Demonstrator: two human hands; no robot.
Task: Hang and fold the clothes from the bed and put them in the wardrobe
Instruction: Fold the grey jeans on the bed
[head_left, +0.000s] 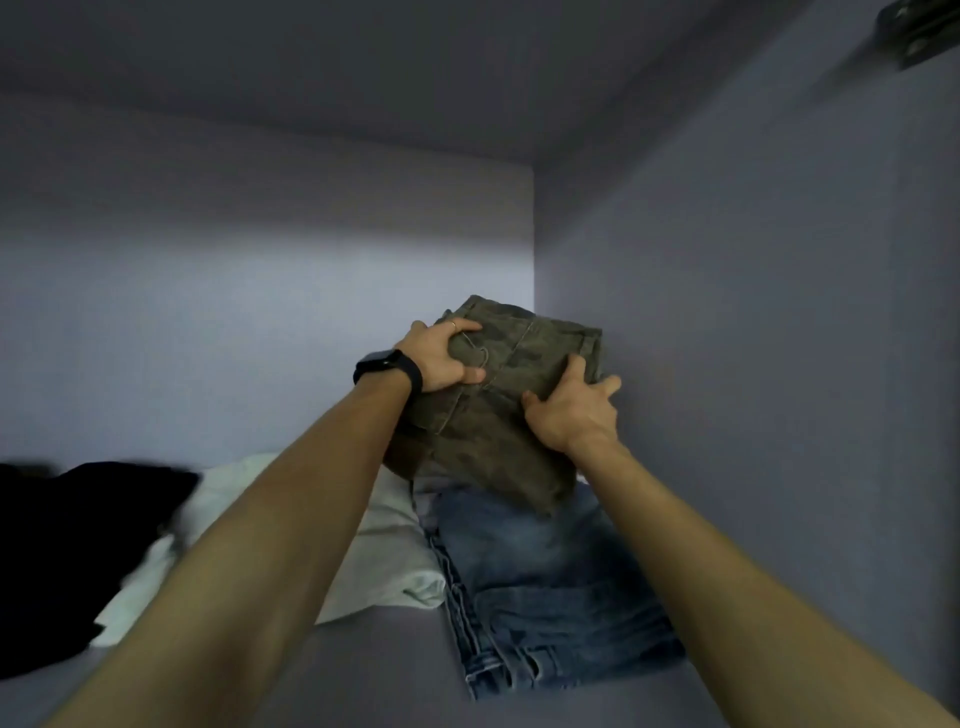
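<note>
Nearest me, the shelf floor (363, 675) of the wardrobe carries a folded pair of blue jeans (545, 571) on the right. A white garment (395, 545) lies just beside them on the left, and a black garment (78, 519) sits further left, blurred.

Beyond that, I hold the folded camouflage trousers (493, 441) in both hands, tilted, with their near edge low over the far end of the jeans; I cannot tell if it touches them. My left hand (441, 358), with a black watch on the wrist, curls over the left edge with the thumb pressing the top face. My right hand (571, 410) grips the right edge, thumb on top and fingers wrapped round the side.

The cloth looks thick and soft, heavy enough to sag, so I judge the fold will slump open unless I keep a hand on each side and squeeze the layers together.

Behind the bundle stand the back wall (260, 312) and the right side wall (727, 364), which the trousers are close to
</note>
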